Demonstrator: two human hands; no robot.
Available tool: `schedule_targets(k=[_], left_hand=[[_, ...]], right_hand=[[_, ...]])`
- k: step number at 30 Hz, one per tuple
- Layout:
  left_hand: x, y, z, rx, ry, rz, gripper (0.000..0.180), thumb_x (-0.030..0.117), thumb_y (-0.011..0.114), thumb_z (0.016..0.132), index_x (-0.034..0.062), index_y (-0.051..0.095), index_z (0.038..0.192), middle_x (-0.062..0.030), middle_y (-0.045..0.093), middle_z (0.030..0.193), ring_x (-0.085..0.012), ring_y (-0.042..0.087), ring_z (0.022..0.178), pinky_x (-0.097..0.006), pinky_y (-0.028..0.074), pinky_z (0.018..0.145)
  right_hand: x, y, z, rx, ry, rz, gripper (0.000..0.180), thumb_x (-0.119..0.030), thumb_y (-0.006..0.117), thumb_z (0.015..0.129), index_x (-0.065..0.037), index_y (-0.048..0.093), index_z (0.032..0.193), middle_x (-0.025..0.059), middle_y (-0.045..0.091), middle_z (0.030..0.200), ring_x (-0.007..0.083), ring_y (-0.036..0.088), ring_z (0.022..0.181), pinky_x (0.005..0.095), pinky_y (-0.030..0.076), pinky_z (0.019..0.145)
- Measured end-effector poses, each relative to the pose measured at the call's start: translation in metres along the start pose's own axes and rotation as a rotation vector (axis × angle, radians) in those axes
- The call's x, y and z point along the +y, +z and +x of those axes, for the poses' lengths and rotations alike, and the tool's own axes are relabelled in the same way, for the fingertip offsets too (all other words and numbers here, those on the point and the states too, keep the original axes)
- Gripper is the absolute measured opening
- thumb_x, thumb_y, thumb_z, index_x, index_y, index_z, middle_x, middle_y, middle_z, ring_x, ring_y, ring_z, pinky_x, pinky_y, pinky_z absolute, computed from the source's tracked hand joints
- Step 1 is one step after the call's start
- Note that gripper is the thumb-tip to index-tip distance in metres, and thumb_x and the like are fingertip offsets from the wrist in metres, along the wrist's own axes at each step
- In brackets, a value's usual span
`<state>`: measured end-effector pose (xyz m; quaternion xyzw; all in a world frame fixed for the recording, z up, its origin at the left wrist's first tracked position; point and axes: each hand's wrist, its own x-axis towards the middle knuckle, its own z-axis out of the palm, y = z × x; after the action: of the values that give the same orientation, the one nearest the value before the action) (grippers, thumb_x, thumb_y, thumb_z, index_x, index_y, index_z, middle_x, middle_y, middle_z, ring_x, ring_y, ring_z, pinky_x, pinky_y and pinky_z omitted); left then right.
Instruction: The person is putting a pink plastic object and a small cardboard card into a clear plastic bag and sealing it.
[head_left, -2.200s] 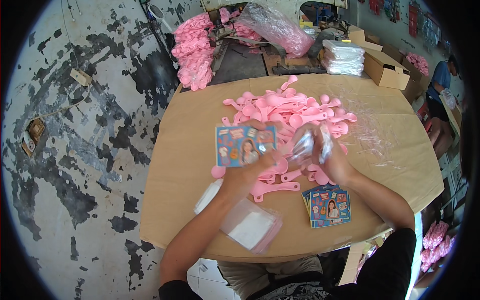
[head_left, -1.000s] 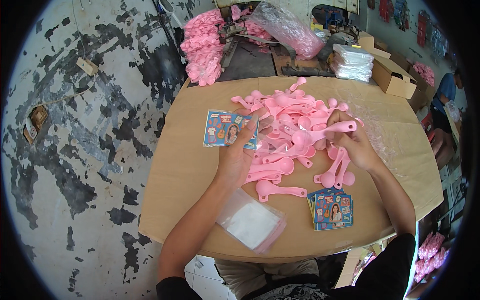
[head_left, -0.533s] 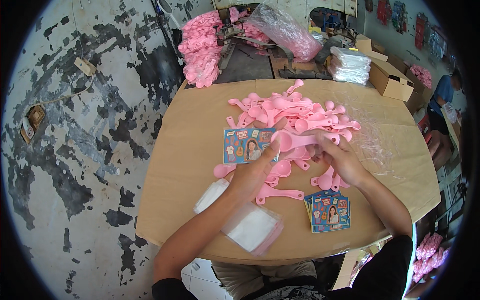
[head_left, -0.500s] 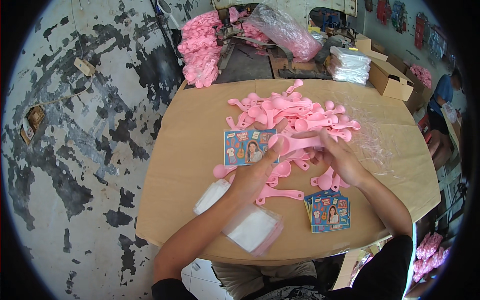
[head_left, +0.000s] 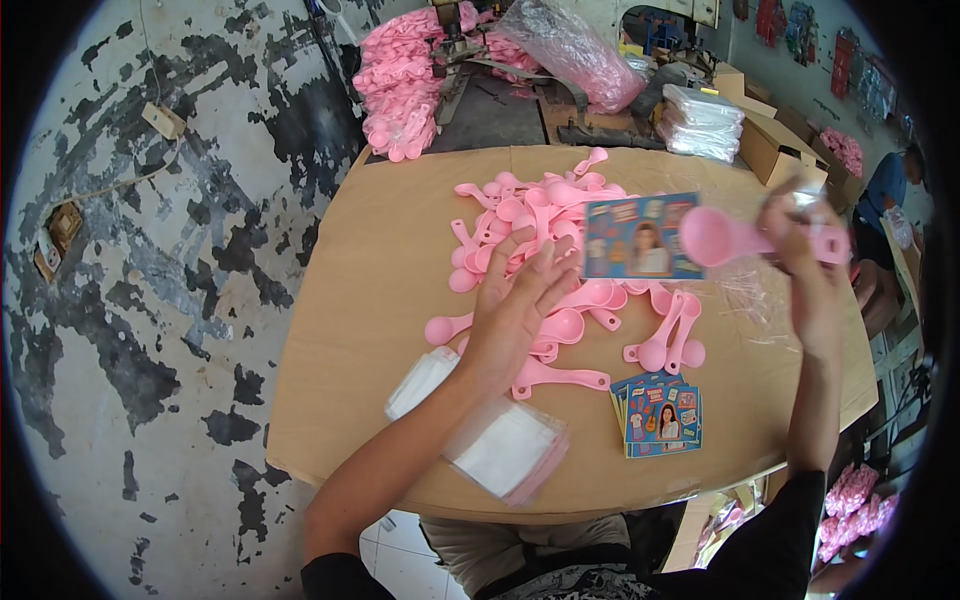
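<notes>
My right hand is raised at the right, closed round the handle of a pink measuring spoon. A blue printed card hangs in the air against the spoon's bowl. Both are smeared by motion; a clear shine shows by my fingers, but whether a plastic bag encloses them I cannot tell. My left hand is open with its fingers spread, empty, over the near left side of a heap of pink measuring spoons. Below my left wrist lies a stack of clear plastic bags.
A stack of blue cards lies near the front edge of the brown-covered table. Clear plastic scraps are at the right. Behind stand bundled pink spoons, packed bags and a cardboard box. Another person is at far right.
My right hand has swung right and up with the spoon, and the card has travelled with it. My left hand has let go of the card and opened.
</notes>
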<state>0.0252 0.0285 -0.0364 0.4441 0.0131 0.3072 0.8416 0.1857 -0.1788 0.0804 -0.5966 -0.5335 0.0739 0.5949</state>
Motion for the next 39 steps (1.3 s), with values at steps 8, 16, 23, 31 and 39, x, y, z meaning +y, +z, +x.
schedule_targets(k=[8, 16, 23, 31, 39], left_hand=[[-0.005, 0.006, -0.001, -0.018, 0.226, 0.457, 0.066, 0.026, 0.069, 0.088, -0.0001, 0.033, 0.137, -0.0182, 0.041, 0.137, -0.0273, 0.038, 0.134, -0.04, 0.032, 0.111], [-0.011, 0.026, -0.022, -0.357, 0.228, 1.042, 0.095, 0.029, 0.082, 0.074, -0.0033, 0.026, 0.143, -0.024, 0.039, 0.139, -0.0333, 0.043, 0.129, -0.039, 0.037, 0.106], [-0.013, 0.034, -0.027, -0.309, 0.311, 1.125, 0.063, 0.013, 0.074, 0.081, -0.0025, 0.042, 0.134, -0.0085, 0.051, 0.093, -0.0151, 0.048, 0.077, -0.032, 0.045, 0.07], [-0.01, 0.019, -0.02, -0.294, 0.357, 1.342, 0.062, 0.016, 0.07, 0.084, -0.0001, 0.041, 0.136, -0.0142, 0.051, 0.105, -0.0258, 0.049, 0.095, -0.039, 0.04, 0.084], [-0.009, 0.024, -0.023, -0.259, 0.336, 1.416, 0.063, 0.024, 0.071, 0.085, 0.0032, 0.04, 0.136, -0.0146, 0.052, 0.118, -0.0295, 0.044, 0.109, -0.042, 0.034, 0.093]], right_hand=[[-0.008, 0.029, 0.003, -0.089, 0.103, -0.294, 0.01, -0.006, 0.064, 0.083, 0.002, 0.069, 0.085, 0.006, 0.066, 0.069, 0.0124, 0.062, 0.065, 0.0263, 0.048, 0.062], [-0.015, 0.038, -0.002, -0.114, 0.047, -0.174, 0.01, -0.01, 0.067, 0.084, 0.001, 0.068, 0.084, 0.0041, 0.064, 0.065, 0.0071, 0.057, 0.058, 0.0242, 0.043, 0.054], [0.004, 0.042, 0.003, -0.258, 0.075, -0.236, 0.021, -0.019, 0.064, 0.092, -0.001, 0.067, 0.083, 0.003, 0.06, 0.063, 0.0066, 0.056, 0.056, 0.0239, 0.043, 0.052], [0.008, 0.033, 0.009, -0.135, 0.136, -0.017, 0.031, -0.026, 0.053, 0.1, 0.0, 0.063, 0.086, 0.0024, 0.056, 0.067, 0.0069, 0.052, 0.059, 0.0231, 0.042, 0.055], [0.018, 0.042, 0.004, -0.274, 0.049, -0.24, 0.025, -0.021, 0.057, 0.098, 0.002, 0.064, 0.088, -0.0014, 0.053, 0.063, 0.0059, 0.046, 0.057, 0.0248, 0.039, 0.054]])
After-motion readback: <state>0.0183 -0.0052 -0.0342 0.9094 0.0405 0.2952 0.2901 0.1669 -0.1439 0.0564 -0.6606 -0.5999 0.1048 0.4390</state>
